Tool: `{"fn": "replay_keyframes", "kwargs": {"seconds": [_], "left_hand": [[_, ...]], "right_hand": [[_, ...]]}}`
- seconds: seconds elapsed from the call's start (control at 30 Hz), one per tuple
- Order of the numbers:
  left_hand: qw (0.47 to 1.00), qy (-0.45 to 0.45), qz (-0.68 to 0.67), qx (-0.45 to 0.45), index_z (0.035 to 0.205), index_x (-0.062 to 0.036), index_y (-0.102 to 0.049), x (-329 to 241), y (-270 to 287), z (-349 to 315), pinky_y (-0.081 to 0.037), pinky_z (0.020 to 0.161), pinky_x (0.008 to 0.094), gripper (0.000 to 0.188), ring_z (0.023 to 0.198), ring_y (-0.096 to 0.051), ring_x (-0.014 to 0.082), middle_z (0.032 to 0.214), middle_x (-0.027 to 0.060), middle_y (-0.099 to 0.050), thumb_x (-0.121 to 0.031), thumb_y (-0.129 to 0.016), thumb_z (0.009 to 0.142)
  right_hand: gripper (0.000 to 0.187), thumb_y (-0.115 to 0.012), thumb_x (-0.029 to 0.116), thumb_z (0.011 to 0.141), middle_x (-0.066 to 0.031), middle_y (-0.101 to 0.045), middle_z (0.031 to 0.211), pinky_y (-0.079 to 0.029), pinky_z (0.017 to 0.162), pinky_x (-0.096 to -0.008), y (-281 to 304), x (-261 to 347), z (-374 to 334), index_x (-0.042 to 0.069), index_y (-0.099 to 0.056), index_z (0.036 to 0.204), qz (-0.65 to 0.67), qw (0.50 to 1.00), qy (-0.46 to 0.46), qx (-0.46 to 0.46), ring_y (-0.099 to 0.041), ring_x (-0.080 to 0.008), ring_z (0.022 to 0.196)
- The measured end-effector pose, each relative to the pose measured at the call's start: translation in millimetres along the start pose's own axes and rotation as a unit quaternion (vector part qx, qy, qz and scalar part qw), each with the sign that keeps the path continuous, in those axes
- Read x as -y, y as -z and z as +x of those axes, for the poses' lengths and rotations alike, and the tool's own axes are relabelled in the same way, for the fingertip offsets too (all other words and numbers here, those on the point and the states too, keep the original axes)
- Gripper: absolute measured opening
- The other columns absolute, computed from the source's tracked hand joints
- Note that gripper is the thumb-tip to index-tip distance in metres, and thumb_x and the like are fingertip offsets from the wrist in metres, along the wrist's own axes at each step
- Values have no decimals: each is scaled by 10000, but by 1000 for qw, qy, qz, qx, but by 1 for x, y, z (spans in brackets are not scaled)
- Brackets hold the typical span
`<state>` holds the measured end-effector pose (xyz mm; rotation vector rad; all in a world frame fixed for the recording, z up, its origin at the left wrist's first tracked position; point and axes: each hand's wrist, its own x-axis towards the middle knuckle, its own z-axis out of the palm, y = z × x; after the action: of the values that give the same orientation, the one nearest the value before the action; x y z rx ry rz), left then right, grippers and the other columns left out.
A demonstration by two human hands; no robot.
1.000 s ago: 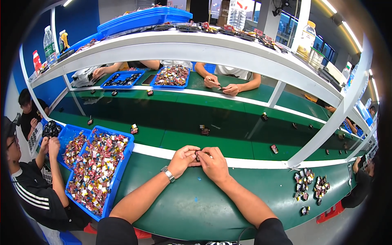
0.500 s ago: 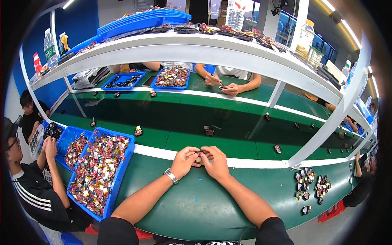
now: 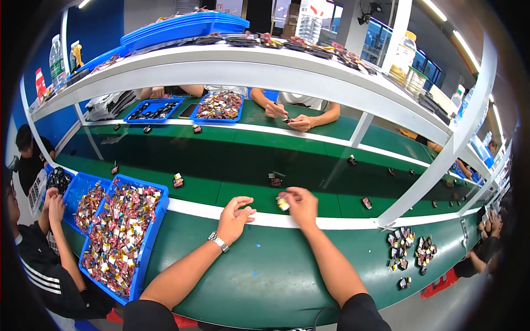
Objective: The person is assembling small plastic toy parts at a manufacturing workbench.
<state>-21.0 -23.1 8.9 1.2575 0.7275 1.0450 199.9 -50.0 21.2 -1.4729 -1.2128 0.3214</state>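
Note:
My right hand point(image 3: 303, 208) pinches a small electronic module point(image 3: 283, 202) with a yellow-and-white piece and a bit of red, at the far side of the white rail point(image 3: 259, 219), over the green belt point(image 3: 248, 193). My left hand point(image 3: 236, 218) is a short way to the left, fingers curved and apart, holding nothing. Similar dark-and-red modules point(image 3: 275, 180) lie on the belt just beyond my hands. One more module with a yellow-white top point(image 3: 178, 180) lies farther left on the belt.
Blue trays point(image 3: 164, 207) heaped with small modules stand on the left, beside a co-worker point(image 3: 33, 259). Clusters of modules point(image 3: 401, 245) lie on the green bench at right. A white shelf point(image 3: 248, 69) spans above the belt. Another person's hands point(image 3: 300, 122) work across it.
My hands have parted. The left hand has let go of the module and opened, while the right has carried it forward and slightly right, over the belt. The whole view has shifted a little.

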Motion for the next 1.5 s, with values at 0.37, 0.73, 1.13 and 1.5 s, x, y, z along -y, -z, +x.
{"fn": "replay_keyframes", "kwargs": {"seconds": [0.37, 0.73, 1.13, 1.5], "left_hand": [[999, 10, 0, 42, 1125, 22, -557, 4, 5, 6, -578, 770, 293, 169, 928, -688, 193, 1131, 148, -652, -33, -504, 975], [997, 46, -31, 60, 1141, 28, -548, 5, 6, 11, -572, 701, 284, 189, 819, -687, 189, 1022, 172, -678, -78, -529, 985], [962, 145, 8, 230, 1285, 45, -580, -13, 16, 12, -547, 859, 282, 328, 987, -652, 128, 1139, 102, -668, -128, -542, 1009], [966, 152, 17, 206, 1364, -2, -499, -27, 3, 5, -570, 935, 351, 376, 1116, -633, 192, 1241, 124, -620, -34, -517, 990]], "right_hand": [[481, -733, 292, 839, -211, -608, 1132, -470, 922, -451, -3, -8, 23, -14, -600, 1187, -314, 945, 91, -22, -566, -384, 1043], [396, -765, 144, 752, -118, -676, 866, -541, 726, -361, -20, -17, 23, -27, -593, 1065, -53, 999, -3, 1, -661, -221, 769], [427, -753, -60, 779, -58, -614, 1145, -525, 800, -249, 2, 26, -53, 1, -600, 1173, 209, 938, 9, 275, -570, -87, 848], [334, -671, -83, 828, -100, -581, 1215, -565, 834, -283, 1, 23, -52, 27, -679, 1143, 120, 971, 74, 191, -648, -156, 926]]}}
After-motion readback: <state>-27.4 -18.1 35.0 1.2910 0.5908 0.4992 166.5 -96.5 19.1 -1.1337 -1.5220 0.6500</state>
